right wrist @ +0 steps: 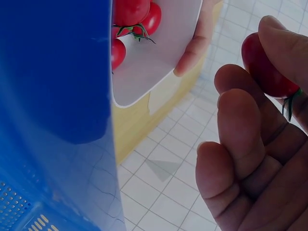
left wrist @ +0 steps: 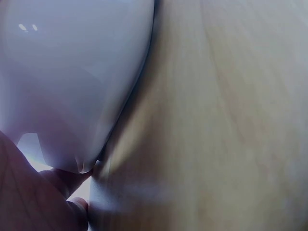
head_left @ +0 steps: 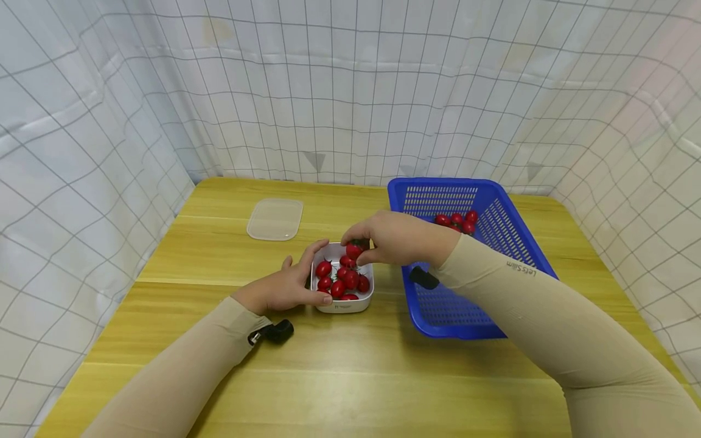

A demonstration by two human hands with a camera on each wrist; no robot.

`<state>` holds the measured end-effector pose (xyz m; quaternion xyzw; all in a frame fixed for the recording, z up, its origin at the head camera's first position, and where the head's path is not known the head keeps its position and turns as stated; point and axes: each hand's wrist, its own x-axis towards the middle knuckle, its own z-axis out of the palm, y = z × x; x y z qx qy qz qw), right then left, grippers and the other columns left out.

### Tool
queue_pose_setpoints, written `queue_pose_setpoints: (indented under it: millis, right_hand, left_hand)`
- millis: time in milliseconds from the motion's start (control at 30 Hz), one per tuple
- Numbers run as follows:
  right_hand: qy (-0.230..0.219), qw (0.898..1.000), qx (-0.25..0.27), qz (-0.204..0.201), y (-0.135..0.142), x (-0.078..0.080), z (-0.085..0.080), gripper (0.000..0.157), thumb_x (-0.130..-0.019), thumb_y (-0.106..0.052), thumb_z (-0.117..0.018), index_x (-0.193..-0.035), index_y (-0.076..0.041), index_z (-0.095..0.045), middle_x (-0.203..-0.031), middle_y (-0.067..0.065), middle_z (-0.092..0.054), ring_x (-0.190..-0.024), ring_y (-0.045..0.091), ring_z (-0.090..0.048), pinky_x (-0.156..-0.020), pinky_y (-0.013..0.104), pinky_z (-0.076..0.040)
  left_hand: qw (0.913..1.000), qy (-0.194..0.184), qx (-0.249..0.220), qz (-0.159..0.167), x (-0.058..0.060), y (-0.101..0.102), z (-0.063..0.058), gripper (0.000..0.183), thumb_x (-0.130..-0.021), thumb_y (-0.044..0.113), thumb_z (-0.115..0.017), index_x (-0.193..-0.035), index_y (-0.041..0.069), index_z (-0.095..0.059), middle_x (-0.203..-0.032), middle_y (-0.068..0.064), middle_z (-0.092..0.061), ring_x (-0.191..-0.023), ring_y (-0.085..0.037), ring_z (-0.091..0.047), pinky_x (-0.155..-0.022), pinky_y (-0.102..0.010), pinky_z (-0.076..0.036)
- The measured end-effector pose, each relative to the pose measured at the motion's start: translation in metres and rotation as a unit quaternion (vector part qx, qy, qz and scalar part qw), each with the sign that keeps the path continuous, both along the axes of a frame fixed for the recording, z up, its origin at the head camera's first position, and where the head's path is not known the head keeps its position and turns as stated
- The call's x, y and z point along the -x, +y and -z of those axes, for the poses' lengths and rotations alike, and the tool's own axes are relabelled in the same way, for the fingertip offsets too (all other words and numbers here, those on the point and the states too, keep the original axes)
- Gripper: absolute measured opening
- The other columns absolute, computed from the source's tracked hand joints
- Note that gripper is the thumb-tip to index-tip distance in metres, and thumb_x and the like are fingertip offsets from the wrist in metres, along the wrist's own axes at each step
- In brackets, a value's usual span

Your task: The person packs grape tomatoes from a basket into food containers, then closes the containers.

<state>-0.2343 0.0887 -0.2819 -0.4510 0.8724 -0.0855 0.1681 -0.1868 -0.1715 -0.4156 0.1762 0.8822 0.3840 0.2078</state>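
Note:
In the head view, a small white square container (head_left: 344, 308) with several red cherry tomatoes (head_left: 338, 288) inside stands mid-table. My left hand (head_left: 290, 285) grips its left side, thumb over the front rim and fingers toward the back corner. The left wrist view shows the container's smooth outer wall (left wrist: 72, 72) and part of that hand below it. Over the container's back right corner, my right hand (head_left: 397, 237) pinches one cherry tomato (head_left: 354, 250) between thumb and fingers. From the right wrist, this held tomato (right wrist: 264, 67) shows its green stem; the other fingers are loosely bent.
To the right is a blue perforated basket (head_left: 460, 332), with several cherry tomatoes (head_left: 457, 219) toward its back. My right forearm (head_left: 509, 304) passes over it. A flat translucent lid (head_left: 275, 219) lies at the back left of the wooden table. White grid-patterned curtains (head_left: 356, 91) enclose the table.

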Motion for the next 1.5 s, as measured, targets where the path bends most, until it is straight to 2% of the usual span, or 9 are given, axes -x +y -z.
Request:
queue_pose_setpoints:
  millis: [200,333,433,567,767,933,1033,1300,1500]
  right_hand:
    - [-0.003,1.000,0.010,-0.003,-0.002,0.000,-0.001,0.045,-0.099,-0.027,-0.076,-0.143,-0.019,-0.066,-0.109,-0.008,-0.076,-0.090,0.012,-0.065,-0.081,0.030,-0.058]
    - [-0.002,1.000,0.013,0.007,-0.004,0.000,0.000,0.059,-0.100,-0.031,-0.074,-0.155,-0.024,-0.053,-0.116,-0.005,-0.075,-0.083,0.013,-0.065,-0.074,0.029,-0.057]
    - [0.010,1.000,0.015,0.024,-0.001,0.001,-0.002,0.064,-0.102,-0.035,-0.071,-0.160,-0.028,-0.046,-0.125,-0.002,-0.074,-0.086,0.014,-0.067,-0.076,0.032,-0.059]
    - [0.029,0.998,0.033,0.048,0.014,0.007,-0.007,0.057,-0.104,-0.032,-0.068,-0.158,-0.026,-0.050,-0.127,0.001,-0.074,-0.101,0.017,-0.070,-0.089,0.037,-0.060]
    - [0.046,0.989,0.076,0.116,0.059,0.036,-0.009,0.044,-0.105,-0.023,-0.067,-0.148,-0.019,-0.061,-0.118,0.002,-0.077,-0.098,0.019,-0.070,-0.092,0.043,-0.057]
    - [0.024,0.978,0.057,0.199,0.102,0.067,0.003,0.042,-0.105,-0.019,-0.065,-0.147,-0.018,-0.063,-0.124,0.008,-0.075,-0.100,0.023,-0.069,-0.096,0.048,-0.053]
    - [0.007,0.974,0.034,0.225,0.124,0.081,0.014,0.043,-0.104,-0.016,-0.065,-0.147,-0.013,-0.063,-0.126,0.014,-0.074,-0.099,0.025,-0.069,-0.097,0.050,-0.053]
    - [-0.030,0.972,0.002,0.233,0.159,0.099,0.038,0.045,-0.096,-0.003,-0.069,-0.141,-0.001,-0.065,-0.121,0.023,-0.074,-0.109,0.035,-0.070,-0.100,0.055,-0.054]
    - [-0.046,0.969,-0.021,0.240,0.167,0.106,0.054,0.046,-0.089,-0.004,-0.077,-0.134,0.001,-0.068,-0.100,0.014,-0.074,-0.089,0.023,-0.067,-0.084,0.042,-0.056]
  left_hand:
    - [1.0000,-0.004,-0.002,0.000,0.000,0.000,-0.001,0.117,-0.087,0.058,-0.078,-0.167,0.035,0.004,-0.175,-0.014,-0.018,-0.153,-0.065,0.014,-0.121,-0.081,0.004]
    - [1.0000,-0.001,-0.004,0.002,0.000,-0.001,0.000,0.117,-0.087,0.057,-0.078,-0.167,0.034,0.004,-0.175,-0.016,-0.020,-0.154,-0.065,0.012,-0.121,-0.080,0.006]
    - [1.0000,0.000,-0.004,0.002,0.000,-0.001,0.000,0.117,-0.087,0.058,-0.078,-0.167,0.034,0.003,-0.174,-0.017,-0.021,-0.153,-0.066,0.012,-0.120,-0.081,0.005]
    - [1.0000,-0.003,-0.005,-0.002,-0.001,0.000,-0.001,0.117,-0.086,0.059,-0.078,-0.168,0.035,0.002,-0.176,-0.015,-0.017,-0.153,-0.066,0.014,-0.119,-0.083,0.001]
    - [0.9999,-0.001,-0.006,-0.009,0.000,0.001,0.000,0.118,-0.085,0.055,-0.080,-0.168,0.033,0.001,-0.175,-0.015,-0.017,-0.152,-0.066,0.016,-0.121,-0.081,0.002]
    - [0.9999,-0.003,-0.011,-0.009,0.000,0.002,0.001,0.118,-0.085,0.052,-0.081,-0.168,0.031,0.001,-0.175,-0.017,-0.018,-0.152,-0.067,0.015,-0.121,-0.080,0.004]
    - [0.9999,-0.003,-0.014,-0.007,0.000,0.002,0.001,0.118,-0.085,0.052,-0.081,-0.168,0.030,0.001,-0.175,-0.017,-0.018,-0.153,-0.065,0.015,-0.122,-0.078,0.007]
    - [0.9999,0.004,-0.012,-0.005,-0.001,0.002,0.001,0.119,-0.085,0.053,-0.081,-0.168,0.029,0.000,-0.175,-0.016,-0.017,-0.155,-0.063,0.010,-0.124,-0.075,0.010]
    - [0.9998,0.008,-0.016,-0.003,0.000,0.003,0.000,0.118,-0.085,0.050,-0.081,-0.168,0.028,0.001,-0.174,-0.017,-0.019,-0.156,-0.062,0.007,-0.124,-0.073,0.012]
